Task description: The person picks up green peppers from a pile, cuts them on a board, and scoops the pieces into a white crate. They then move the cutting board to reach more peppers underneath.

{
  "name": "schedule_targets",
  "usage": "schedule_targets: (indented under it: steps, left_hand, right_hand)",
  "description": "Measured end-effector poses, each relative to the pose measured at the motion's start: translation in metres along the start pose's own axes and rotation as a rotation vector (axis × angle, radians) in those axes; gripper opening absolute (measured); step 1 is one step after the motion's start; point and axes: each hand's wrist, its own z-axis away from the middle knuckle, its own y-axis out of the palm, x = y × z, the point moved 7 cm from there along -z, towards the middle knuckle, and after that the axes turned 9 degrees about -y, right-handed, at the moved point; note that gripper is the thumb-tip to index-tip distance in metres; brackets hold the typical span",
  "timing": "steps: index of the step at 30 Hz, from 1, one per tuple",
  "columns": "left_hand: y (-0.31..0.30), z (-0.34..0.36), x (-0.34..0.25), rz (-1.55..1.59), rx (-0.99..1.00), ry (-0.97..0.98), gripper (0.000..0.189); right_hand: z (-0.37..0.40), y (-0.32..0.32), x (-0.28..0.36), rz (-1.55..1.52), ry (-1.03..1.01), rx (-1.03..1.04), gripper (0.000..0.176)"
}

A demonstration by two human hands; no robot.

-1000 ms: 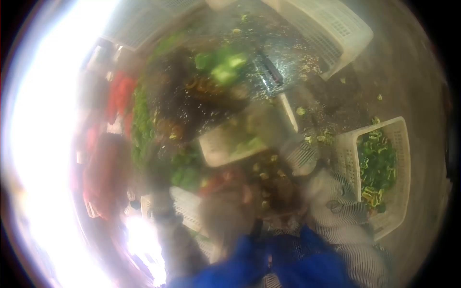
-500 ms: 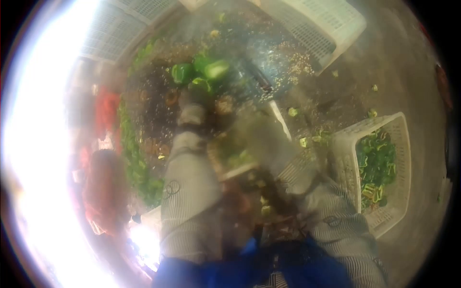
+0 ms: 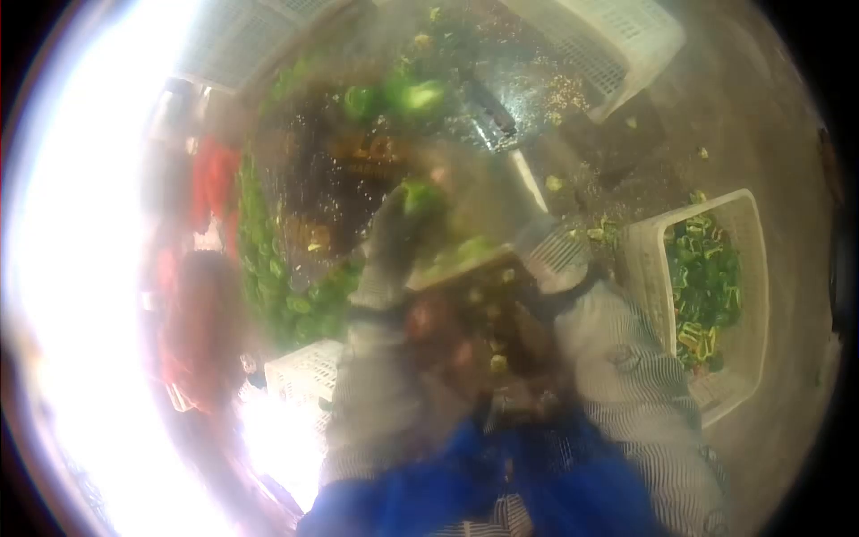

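My left hand (image 3: 410, 222), blurred and gloved or dark, is closed around a green pepper (image 3: 420, 195) in front of me. Beside it, my right hand (image 3: 530, 234) is smeared by motion, so its fingers and anything in them cannot be made out. Below and between the hands is a pale-edged board (image 3: 465, 268) with green pieces on it. Farther off, whole green peppers (image 3: 394, 97) lie on the dark, wet work surface (image 3: 309, 179). A long object with a white edge (image 3: 528, 179) lies just beyond my right hand.
At the right stands a white crate (image 3: 756, 268) holding cut green peppers (image 3: 702, 277). Other white crates (image 3: 617, 45) are at the back. Green peppers (image 3: 264, 259) line the left side. A person in red (image 3: 201, 331) is at the left, near strong glare.
My left hand has drawn back from the far pepper pile toward me, bringing a green pepper. The view has shifted slightly, and my right hand has moved a little.
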Motion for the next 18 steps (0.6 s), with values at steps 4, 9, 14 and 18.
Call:
schedule_targets:
  steps: [4, 9, 14, 18]
  left_hand:
    - [0.022, 0.058, -0.015, 0.524, 0.251, 0.148, 0.03]
    - [0.007, 0.093, -0.057, -0.256, -0.136, 0.756, 0.026]
    - [-0.006, 0.053, -0.024, 0.054, -0.114, 0.257, 0.025]
    - [0.006, 0.034, -0.006, -1.265, -0.427, 0.6, 0.04]
  right_hand:
    - [-0.007, 0.009, 0.012, -0.353, -0.148, -0.175, 0.025]
    - [-0.017, 0.041, -0.017, -0.588, 0.158, 0.148, 0.015]
    - [-0.018, 0.009, 0.029, 0.091, -0.512, -0.099, 0.019]
    - [-0.018, -0.003, 0.04, 0.275, -0.633, -0.181, 0.02]
